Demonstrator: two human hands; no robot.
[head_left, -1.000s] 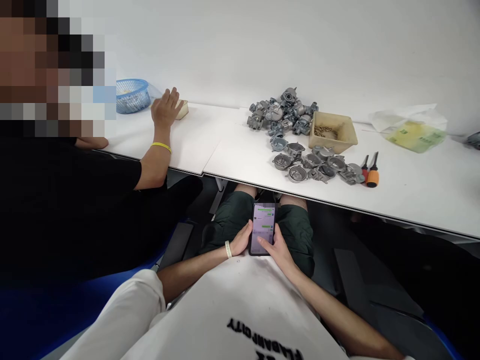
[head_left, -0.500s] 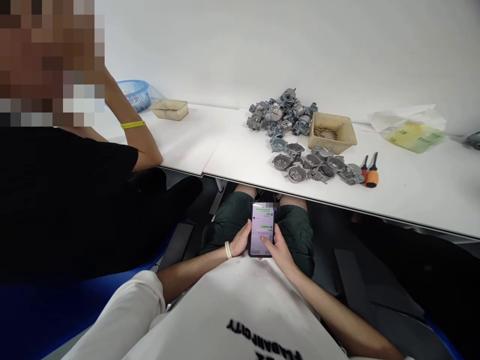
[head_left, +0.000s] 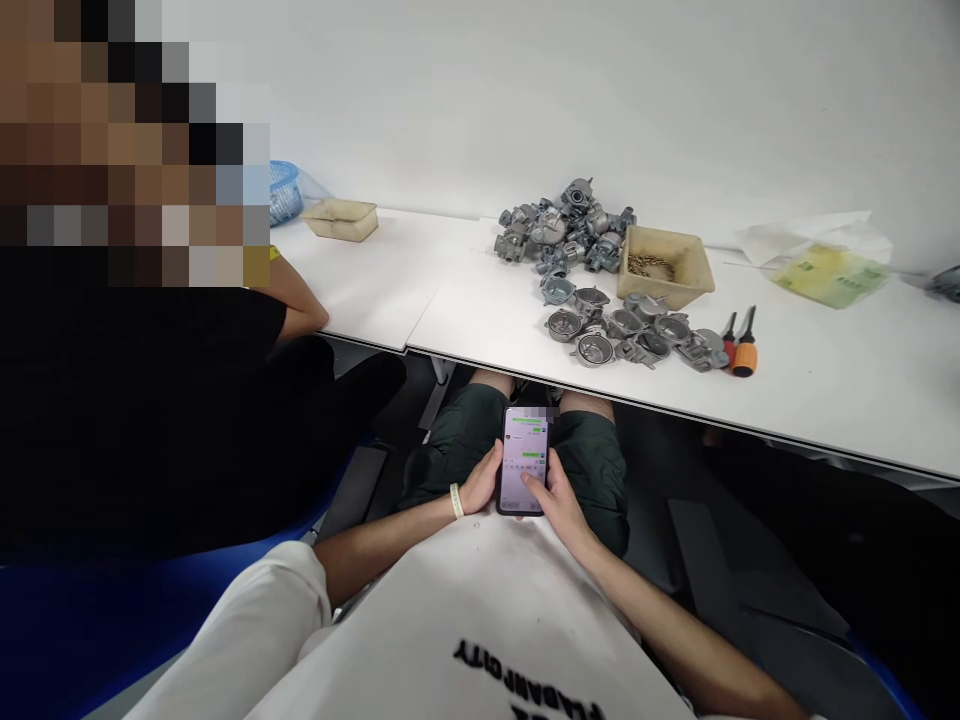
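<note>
A smartphone (head_left: 523, 435) with a lit chat screen and an on-screen keyboard is held upright over my lap. My left hand (head_left: 482, 484) grips its left edge, fingers partly hidden behind it. On the other side, my right hand (head_left: 559, 496) wraps the right edge, its thumb resting over the keyboard. Beyond the phone, on the white table (head_left: 465, 320), lie several round metal bowl-shaped parts (head_left: 595, 348) and a heap of carburetors (head_left: 551, 228).
Right of the heap stands a beige bin (head_left: 679, 290) with small brass-coloured pieces. Two screwdrivers (head_left: 743, 355) lie beside the metal parts. A plastic bag (head_left: 829, 272), a shallow tray (head_left: 341, 222) and a blue basket (head_left: 285, 192) are farther off. A person in black (head_left: 150, 420) sits at left.
The person at left has leaned, with the head moved right and down and the raised forearm now mostly hidden. My hands and the phone stay in nearly the same place.
</note>
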